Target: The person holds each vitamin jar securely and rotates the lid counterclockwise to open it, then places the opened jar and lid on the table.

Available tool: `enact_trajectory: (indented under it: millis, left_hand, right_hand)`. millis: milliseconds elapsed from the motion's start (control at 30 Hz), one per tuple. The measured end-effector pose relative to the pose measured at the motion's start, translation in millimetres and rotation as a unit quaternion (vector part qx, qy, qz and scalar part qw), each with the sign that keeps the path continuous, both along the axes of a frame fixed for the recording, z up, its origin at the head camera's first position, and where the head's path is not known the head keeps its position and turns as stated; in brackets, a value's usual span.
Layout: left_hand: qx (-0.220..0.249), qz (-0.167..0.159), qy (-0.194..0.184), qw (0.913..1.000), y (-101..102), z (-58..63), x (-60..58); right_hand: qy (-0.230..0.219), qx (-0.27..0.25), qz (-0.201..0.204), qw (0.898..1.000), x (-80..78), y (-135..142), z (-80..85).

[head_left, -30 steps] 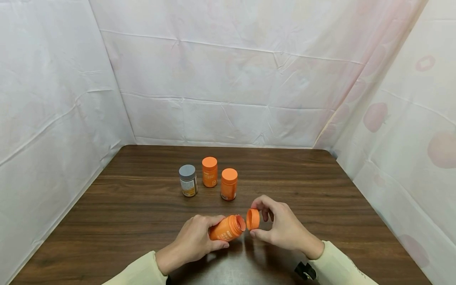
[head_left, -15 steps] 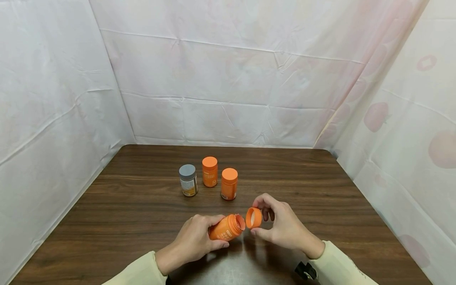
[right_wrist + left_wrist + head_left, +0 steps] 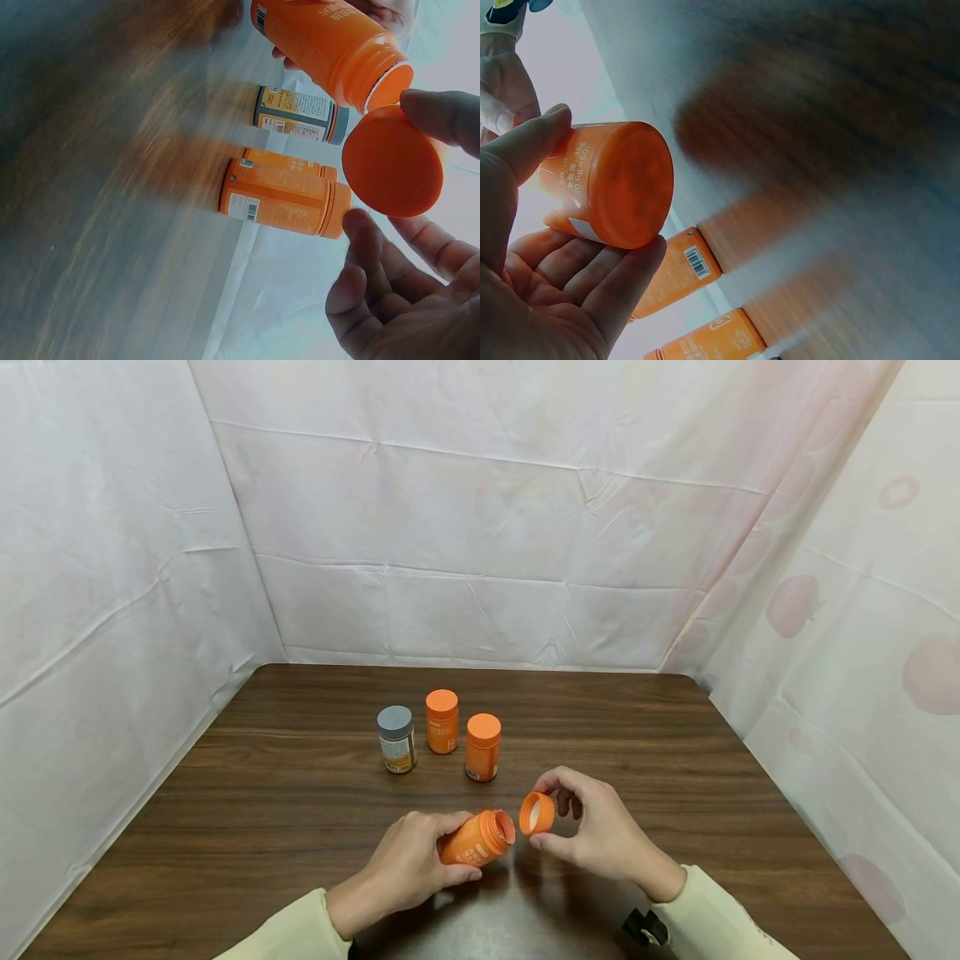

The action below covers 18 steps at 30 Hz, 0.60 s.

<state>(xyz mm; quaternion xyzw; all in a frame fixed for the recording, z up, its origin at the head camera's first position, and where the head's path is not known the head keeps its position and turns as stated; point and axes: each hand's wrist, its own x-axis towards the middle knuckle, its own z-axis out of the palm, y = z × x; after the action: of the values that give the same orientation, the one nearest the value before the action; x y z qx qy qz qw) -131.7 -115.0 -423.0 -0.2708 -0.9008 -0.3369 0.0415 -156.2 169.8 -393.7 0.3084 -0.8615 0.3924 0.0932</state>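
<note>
My left hand [image 3: 408, 862] grips an orange pill bottle [image 3: 474, 841] that is tilted with its uncapped mouth toward the right. Its round base faces the camera in the left wrist view, thumb on one side and fingers on the other. My right hand [image 3: 600, 827] pinches the orange screw cap [image 3: 537, 813] between thumb and index finger, a short gap from the bottle's mouth. The cap's pale inside faces the bottle in the head view. In the right wrist view the cap's flat top [image 3: 392, 161] shows, overlapping the bottle's neck [image 3: 367, 71].
Beyond the hands, two capped orange bottles [image 3: 482, 749] [image 3: 442, 723] and a grey-lidded bottle [image 3: 396, 741] stand upright on the dark wooden table [image 3: 285, 793]. Pale cloth [image 3: 465, 527] hangs behind the table and along both sides.
My right hand has drawn the cap slightly right and away from the bottle's mouth, turning it so more of its inside shows. The left hand and its bottle have barely moved.
</note>
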Motion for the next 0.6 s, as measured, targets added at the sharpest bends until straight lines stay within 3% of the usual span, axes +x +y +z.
enact_trajectory:
  millis: [233, 600]
  left_hand:
    - [-0.001, 0.006, -0.005, 1.0000, -1.9, 0.1, 0.2]
    - [0.007, 0.009, -0.015, 0.9998, -3.7, 1.0, 1.1]
  right_hand:
    - [0.025, -0.003, -0.007, 1.000, -1.9, 1.4, -1.4]
    - [-0.023, -0.011, -0.030, 0.999, -7.0, 4.5, 0.0]
